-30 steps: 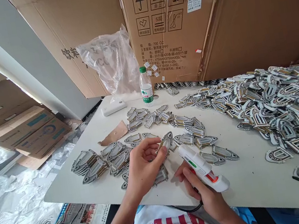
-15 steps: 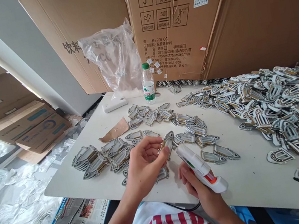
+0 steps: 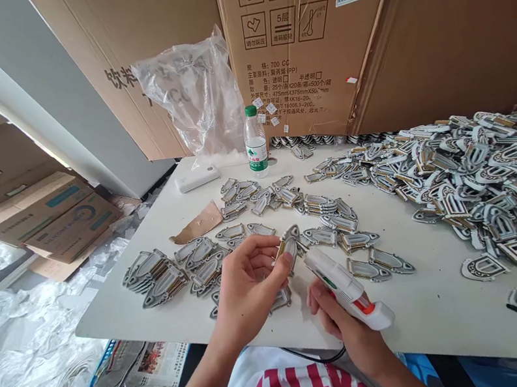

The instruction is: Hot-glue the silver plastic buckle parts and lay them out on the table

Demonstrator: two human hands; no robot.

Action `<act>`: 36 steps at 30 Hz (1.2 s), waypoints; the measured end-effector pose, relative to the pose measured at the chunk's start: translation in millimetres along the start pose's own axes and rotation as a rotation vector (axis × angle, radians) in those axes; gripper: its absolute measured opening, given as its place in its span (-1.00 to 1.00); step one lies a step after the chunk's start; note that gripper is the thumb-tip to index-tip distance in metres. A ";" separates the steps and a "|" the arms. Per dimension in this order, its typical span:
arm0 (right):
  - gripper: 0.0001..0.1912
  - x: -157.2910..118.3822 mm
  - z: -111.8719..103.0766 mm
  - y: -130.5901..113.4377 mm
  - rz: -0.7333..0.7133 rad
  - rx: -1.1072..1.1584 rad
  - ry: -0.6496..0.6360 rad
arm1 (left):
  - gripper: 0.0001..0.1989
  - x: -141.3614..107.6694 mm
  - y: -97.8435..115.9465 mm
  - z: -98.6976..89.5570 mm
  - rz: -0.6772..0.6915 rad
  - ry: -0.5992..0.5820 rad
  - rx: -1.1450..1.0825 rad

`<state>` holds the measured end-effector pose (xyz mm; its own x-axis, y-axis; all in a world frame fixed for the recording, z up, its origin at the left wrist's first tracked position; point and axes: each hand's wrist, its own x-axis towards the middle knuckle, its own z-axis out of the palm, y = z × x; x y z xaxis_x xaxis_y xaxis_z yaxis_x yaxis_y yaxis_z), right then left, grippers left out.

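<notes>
My left hand (image 3: 248, 284) pinches a small arched window-shaped frame (image 3: 289, 245), grey with a gold edge, between thumb and fingers. My right hand (image 3: 340, 312) is wrapped round a white glue gun (image 3: 334, 276) with an orange-red trigger. The gun's nozzle points up and left, close to the held frame; I cannot tell whether it touches. Under and around my left hand lie more grey arched frames (image 3: 209, 271), some overlapping. Other loose frames (image 3: 368, 269) lie just beyond the gun.
A large heap of arched frames (image 3: 489, 181) covers the table's right side, and a stack (image 3: 156, 276) stands at left. Towards the back are a water bottle (image 3: 256, 147), a white power bank-like block (image 3: 197, 178), a brown scrap (image 3: 197, 222) and a plastic bag (image 3: 196, 91). Cardboard boxes (image 3: 301, 94) rise behind.
Both hands keep nearly the same pose, with the frame and glue gun still close together. The whole view has shifted very slightly.
</notes>
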<state>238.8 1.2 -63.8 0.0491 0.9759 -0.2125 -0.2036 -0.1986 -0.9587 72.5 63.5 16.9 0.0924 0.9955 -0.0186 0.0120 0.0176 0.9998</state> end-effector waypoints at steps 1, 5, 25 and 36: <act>-0.43 0.2 -0.3 0.1 0.000 -0.003 -0.007 | -0.76 -0.2 -0.9 -0.2 0.016 0.006 0.017; -0.43 2.4 -2.3 3.6 0.027 0.021 -0.023 | -0.78 -0.2 -5.1 -1.2 0.094 0.050 0.114; -0.56 8.0 -6.6 -2.2 0.041 0.134 -0.155 | -0.88 7.2 -8.7 -20.8 0.630 0.046 0.829; -0.55 2.6 -12.2 0.1 -0.014 0.128 -0.200 | -0.75 15.8 -6.7 -23.2 0.089 0.024 0.056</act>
<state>250.8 2.6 -66.8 -0.1394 0.9795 -0.1455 -0.3276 -0.1843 -0.9267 50.8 81.3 10.2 0.0719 0.9949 0.0709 0.0607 -0.0753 0.9953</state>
